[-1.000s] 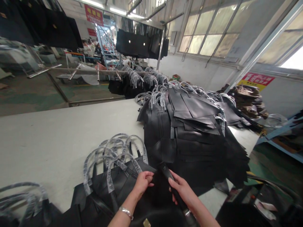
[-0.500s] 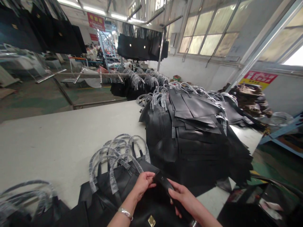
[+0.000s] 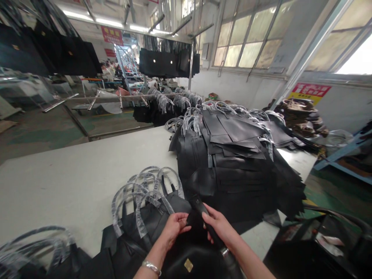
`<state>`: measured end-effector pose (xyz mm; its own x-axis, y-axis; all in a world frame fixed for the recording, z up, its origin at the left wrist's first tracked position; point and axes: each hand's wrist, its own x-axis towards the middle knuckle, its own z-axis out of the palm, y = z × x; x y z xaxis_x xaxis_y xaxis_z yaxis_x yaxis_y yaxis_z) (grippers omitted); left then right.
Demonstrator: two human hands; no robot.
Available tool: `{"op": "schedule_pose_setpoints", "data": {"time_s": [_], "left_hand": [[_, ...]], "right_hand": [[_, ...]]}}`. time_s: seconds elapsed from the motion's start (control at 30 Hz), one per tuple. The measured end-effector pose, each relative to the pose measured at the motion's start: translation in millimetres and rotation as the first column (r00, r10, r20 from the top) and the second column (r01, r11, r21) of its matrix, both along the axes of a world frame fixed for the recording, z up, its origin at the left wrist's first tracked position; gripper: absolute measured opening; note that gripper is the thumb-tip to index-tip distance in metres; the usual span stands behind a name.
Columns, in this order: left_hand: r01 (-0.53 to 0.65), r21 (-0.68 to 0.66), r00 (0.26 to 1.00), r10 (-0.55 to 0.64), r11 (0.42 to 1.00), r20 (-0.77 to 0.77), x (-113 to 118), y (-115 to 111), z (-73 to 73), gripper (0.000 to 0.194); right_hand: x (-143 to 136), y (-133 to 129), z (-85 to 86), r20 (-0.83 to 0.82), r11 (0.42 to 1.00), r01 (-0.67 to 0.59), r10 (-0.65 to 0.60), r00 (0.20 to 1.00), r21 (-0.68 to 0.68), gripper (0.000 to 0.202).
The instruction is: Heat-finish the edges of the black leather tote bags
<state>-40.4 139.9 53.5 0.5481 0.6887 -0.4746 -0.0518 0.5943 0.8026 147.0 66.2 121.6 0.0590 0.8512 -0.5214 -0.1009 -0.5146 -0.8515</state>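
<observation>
A black bag (image 3: 181, 250) with a gold diamond-shaped plate (image 3: 188, 265) lies directly below my hands. Thumb and fingertips of my left hand (image 3: 176, 226) pinch the bag's upper edge. My right hand (image 3: 217, 223) is wrapped round a long black handle-like piece (image 3: 214, 235) with a silver ring (image 3: 224, 252) near its lower end; its exact kind is unclear. The upper end of that piece sticks out past my right thumb, just above the bag's edge. Left of my hands lie black bags with plastic-wrapped handles (image 3: 141, 221).
A big pile of black bag pieces (image 3: 238, 174) covers the right of the white table (image 3: 78, 166). More wrapped handles (image 3: 37, 244) are at the near left. Black bags (image 3: 168, 62) hang from a rack behind. A dark open bag (image 3: 314, 248) stands at the lower right.
The long black piece in my right hand has shifted up and left and now stands above the bag's edge. My left hand still pinches the bag. The view has turned slightly right.
</observation>
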Motion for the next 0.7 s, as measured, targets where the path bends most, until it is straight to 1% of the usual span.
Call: {"op": "schedule_pose_setpoints", "data": {"time_s": [0.07,0.13,0.23,0.3,0.37,0.43,0.53,0.63,0.7], "left_hand": [[-0.008,0.017,1.0,0.008,1.0,-0.016,-5,-1,0.4,0.032],[-0.021,0.046,0.999,0.023,0.999,-0.038,-9,-2,-1.8,0.032],[-0.063,0.125,0.993,0.075,0.99,-0.092,-9,2,-12.4,0.031],[-0.095,0.205,0.98,0.128,0.974,-0.153,-5,6,-23.9,0.029],[-0.112,0.305,0.953,0.189,0.946,-0.235,3,12,-37.4,0.031],[-0.102,0.42,0.913,0.253,0.902,-0.321,10,15,-50.7,0.034],[-0.024,0.582,0.857,0.316,0.813,-0.406,17,12,-66.9,0.039],[0.087,0.691,0.83,0.332,0.718,-0.449,19,4,-77.2,0.04],[0.151,0.738,0.816,0.338,0.658,-0.468,18,1,-81.4,0.04]], "right_hand": [[11,3,3.9,0.017,0.999,0.052,-0.052,0.999,0.015,0.063],[30,-5,7.3,0.025,0.997,0.079,-0.079,0.997,0.013,0.062],[59,-35,7.6,0.045,0.992,0.128,-0.127,0.991,-0.016,0.065],[74,-59,3.7,0.081,0.979,0.193,-0.187,0.979,-0.065,0.067],[84,-84,-2.7,0.123,0.959,0.255,-0.241,0.963,-0.12,0.067],[91,-108,-10.8,0.149,0.946,0.282,-0.26,0.954,-0.16,0.065],[96,-141,-25.0,0.159,0.932,0.297,-0.267,0.95,-0.21,0.065],[95,-170,-39.0,0.139,0.915,0.312,-0.285,0.948,-0.257,0.066],[91,-182,-46.5,0.099,0.906,0.307,-0.291,0.952,-0.29,0.067]]}}
